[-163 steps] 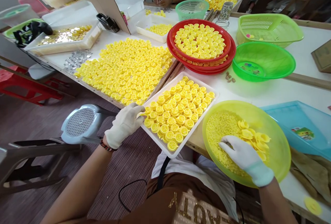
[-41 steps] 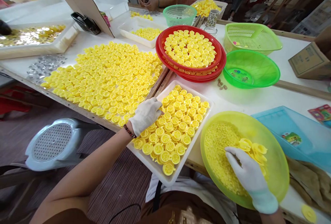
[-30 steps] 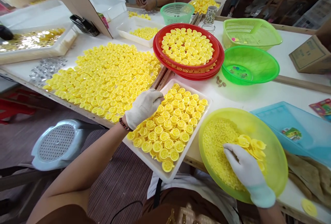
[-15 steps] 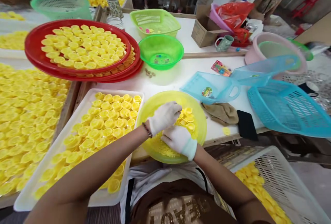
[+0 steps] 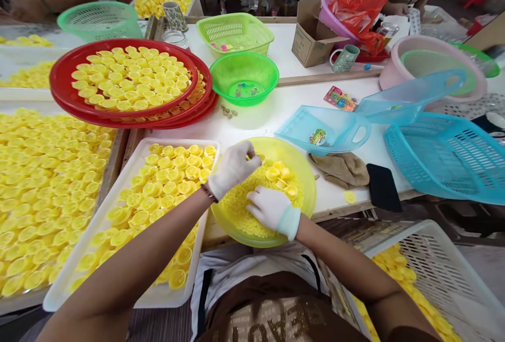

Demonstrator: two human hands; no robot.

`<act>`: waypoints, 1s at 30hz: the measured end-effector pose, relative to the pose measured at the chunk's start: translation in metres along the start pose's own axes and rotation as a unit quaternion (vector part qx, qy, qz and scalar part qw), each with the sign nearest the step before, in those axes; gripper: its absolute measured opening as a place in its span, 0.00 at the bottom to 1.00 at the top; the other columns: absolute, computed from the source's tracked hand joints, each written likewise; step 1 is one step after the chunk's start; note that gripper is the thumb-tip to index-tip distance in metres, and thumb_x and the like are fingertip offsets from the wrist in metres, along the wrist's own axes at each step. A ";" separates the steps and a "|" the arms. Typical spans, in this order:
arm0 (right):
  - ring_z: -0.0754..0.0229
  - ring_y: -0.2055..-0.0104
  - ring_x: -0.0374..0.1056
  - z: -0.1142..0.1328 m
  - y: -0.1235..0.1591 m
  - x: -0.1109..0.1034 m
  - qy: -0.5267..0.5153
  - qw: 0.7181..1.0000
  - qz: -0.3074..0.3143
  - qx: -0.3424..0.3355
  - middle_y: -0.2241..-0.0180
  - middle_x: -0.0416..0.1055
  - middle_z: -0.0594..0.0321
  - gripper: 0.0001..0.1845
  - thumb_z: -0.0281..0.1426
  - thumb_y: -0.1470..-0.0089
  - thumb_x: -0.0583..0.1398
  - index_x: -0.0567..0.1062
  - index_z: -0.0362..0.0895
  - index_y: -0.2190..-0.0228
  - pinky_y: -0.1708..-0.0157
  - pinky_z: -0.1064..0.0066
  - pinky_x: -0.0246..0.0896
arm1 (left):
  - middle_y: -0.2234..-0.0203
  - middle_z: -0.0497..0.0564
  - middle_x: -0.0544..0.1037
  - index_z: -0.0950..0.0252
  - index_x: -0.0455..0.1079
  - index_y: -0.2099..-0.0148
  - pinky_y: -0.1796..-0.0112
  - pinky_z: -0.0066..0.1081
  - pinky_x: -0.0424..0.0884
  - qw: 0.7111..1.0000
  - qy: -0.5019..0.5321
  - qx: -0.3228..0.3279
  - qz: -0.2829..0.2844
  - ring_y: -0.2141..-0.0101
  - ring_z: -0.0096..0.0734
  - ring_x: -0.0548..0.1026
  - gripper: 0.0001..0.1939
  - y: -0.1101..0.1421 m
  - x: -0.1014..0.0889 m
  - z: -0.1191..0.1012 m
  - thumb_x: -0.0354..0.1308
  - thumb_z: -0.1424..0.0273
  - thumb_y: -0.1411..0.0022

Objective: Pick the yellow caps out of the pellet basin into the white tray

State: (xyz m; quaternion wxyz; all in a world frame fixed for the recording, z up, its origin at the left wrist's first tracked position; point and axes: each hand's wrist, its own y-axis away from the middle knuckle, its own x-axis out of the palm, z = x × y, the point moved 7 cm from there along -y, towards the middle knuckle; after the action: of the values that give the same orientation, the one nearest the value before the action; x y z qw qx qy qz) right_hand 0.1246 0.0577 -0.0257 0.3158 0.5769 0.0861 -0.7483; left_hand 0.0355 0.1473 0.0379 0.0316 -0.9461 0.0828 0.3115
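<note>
A round yellow basin point(image 5: 310, 189) at the table's front edge holds small yellow granules point(image 5: 232, 215) and several shallow yellow plastic cups point(image 5: 291, 191). My left hand point(image 5: 232, 169), in a white glove, is over the basin's left side with fingers curled into a pinch; what sits between them is hidden. In a matching glove, my right hand point(image 5: 272, 210) lies on the granules with its fingers extended and somewhat apart, just below the cups. Left of the basin, a white tray point(image 5: 132, 300) carries rows of the same cups.
Stacked red trays point(image 5: 59, 89) of yellow cups stand behind the white tray. Beyond the basin are a green bowl point(image 5: 244, 68) and a blue scoop point(image 5: 300, 126). A brown cloth point(image 5: 341, 168), black phone-like slab point(image 5: 384, 187) and blue basket point(image 5: 445, 158) lie right. A white crate point(image 5: 437, 247) stands low right.
My left hand has moved left, away from the cups in the basin. My right hand's fingers have spread a little on the granules, and more granules and cups show between the hands.
</note>
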 end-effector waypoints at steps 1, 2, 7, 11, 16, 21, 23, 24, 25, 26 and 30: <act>0.52 0.60 0.73 -0.001 -0.002 -0.003 0.005 1.000 -0.001 0.005 0.56 0.74 0.53 0.18 0.39 0.34 0.50 0.73 0.43 0.52 0.62 0.63 0.64 | 0.62 0.53 0.77 0.67 0.72 0.52 0.63 0.35 0.76 1.000 0.008 -0.009 -0.005 0.65 0.33 0.77 0.13 0.007 -0.010 0.006 0.60 0.64 0.34; 0.52 0.60 0.73 -0.001 -0.005 -0.007 0.011 1.000 0.000 0.009 0.54 0.73 0.52 0.19 0.39 0.34 0.51 0.71 0.43 0.49 0.62 0.63 0.64 | 0.66 0.51 0.76 0.67 0.72 0.55 0.67 0.33 0.76 0.999 0.030 -0.019 -0.005 0.70 0.30 0.76 0.12 0.015 -0.018 0.012 0.60 0.64 0.36; 0.46 0.59 0.74 0.002 -0.027 -0.006 0.009 0.996 0.085 -0.023 0.50 0.72 0.47 0.28 0.48 0.40 0.55 0.70 0.42 0.47 0.62 0.60 0.66 | 0.69 0.48 0.77 0.66 0.72 0.55 0.70 0.30 0.79 0.960 0.252 -0.122 0.025 0.74 0.28 0.78 0.17 0.060 -0.036 0.047 0.64 0.60 0.41; 0.48 0.60 0.74 0.007 -0.028 0.009 -0.023 0.979 0.177 -0.102 0.58 0.77 0.50 0.22 0.46 0.42 0.58 0.75 0.41 0.57 0.62 0.63 0.65 | 0.66 0.51 0.80 0.67 0.74 0.54 0.64 0.34 0.82 0.928 0.321 -0.188 0.016 0.69 0.32 0.81 0.20 0.081 -0.030 0.066 0.66 0.58 0.43; 0.56 0.58 0.73 -0.001 -0.013 -0.007 -0.124 0.977 0.114 -0.134 0.59 0.79 0.59 0.11 0.27 0.45 0.58 0.77 0.43 0.60 0.56 0.67 0.64 | 0.67 0.51 0.80 0.69 0.75 0.56 0.61 0.34 0.82 0.913 0.345 -0.215 0.032 0.68 0.32 0.82 0.18 0.081 -0.012 0.073 0.66 0.62 0.44; 0.56 0.55 0.72 -0.003 0.002 -0.054 -0.187 0.972 -0.084 -0.113 0.58 0.77 0.57 0.10 0.27 0.40 0.56 0.76 0.43 0.58 0.51 0.62 0.64 | 0.69 0.51 0.80 0.68 0.74 0.60 0.64 0.31 0.82 0.912 0.340 -0.209 0.097 0.69 0.31 0.82 0.12 0.075 0.011 0.068 0.64 0.64 0.43; 0.55 0.53 0.71 0.002 0.004 -0.064 -0.187 0.966 -0.129 -0.120 0.57 0.76 0.55 0.10 0.28 0.38 0.56 0.75 0.43 0.57 0.50 0.61 0.64 | 0.70 0.50 0.81 0.67 0.74 0.60 0.64 0.30 0.81 0.911 0.339 -0.205 0.118 0.70 0.30 0.81 0.11 0.074 0.018 0.065 0.63 0.64 0.41; 0.55 0.52 0.70 0.004 0.004 -0.066 -0.183 0.965 -0.142 -0.122 0.57 0.75 0.54 0.11 0.28 0.38 0.55 0.74 0.42 0.56 0.50 0.61 0.64 | 0.71 0.50 0.80 0.67 0.74 0.60 0.64 0.30 0.81 0.910 0.337 -0.207 0.125 0.70 0.29 0.81 0.12 0.074 0.020 0.063 0.62 0.63 0.40; 0.54 0.52 0.70 0.005 0.004 -0.068 -0.178 0.964 -0.154 -0.123 0.56 0.75 0.53 0.11 0.28 0.38 0.56 0.73 0.42 0.54 0.50 0.61 0.64 | 0.73 0.50 0.80 0.67 0.74 0.60 0.64 0.29 0.80 0.910 0.334 -0.208 0.129 0.71 0.29 0.81 0.12 0.074 0.021 0.062 0.62 0.63 0.39; 0.54 0.52 0.70 0.004 0.005 -0.068 -0.175 0.963 -0.165 -0.121 0.56 0.74 0.52 0.12 0.28 0.38 0.56 0.73 0.41 0.53 0.50 0.61 0.64 | 0.74 0.50 0.80 0.68 0.74 0.60 0.65 0.29 0.80 0.912 0.328 -0.209 0.131 0.72 0.28 0.80 0.13 0.074 0.021 0.061 0.61 0.62 0.39; 0.56 0.54 0.70 -0.014 0.010 -0.067 -0.185 0.959 -0.200 -0.081 0.57 0.75 0.55 0.11 0.27 0.39 0.56 0.73 0.43 0.55 0.52 0.63 0.65 | 0.78 0.48 0.77 0.67 0.73 0.60 0.72 0.26 0.76 0.935 0.276 -0.188 0.123 0.77 0.26 0.77 0.13 0.073 0.013 0.059 0.59 0.61 0.38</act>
State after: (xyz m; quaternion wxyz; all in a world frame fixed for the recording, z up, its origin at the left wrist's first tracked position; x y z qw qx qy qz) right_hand 0.1506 0.0821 0.0341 0.2160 0.3724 0.2000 -0.8802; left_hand -0.0014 0.0798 -0.0176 -0.2098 -0.9658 0.1442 0.0497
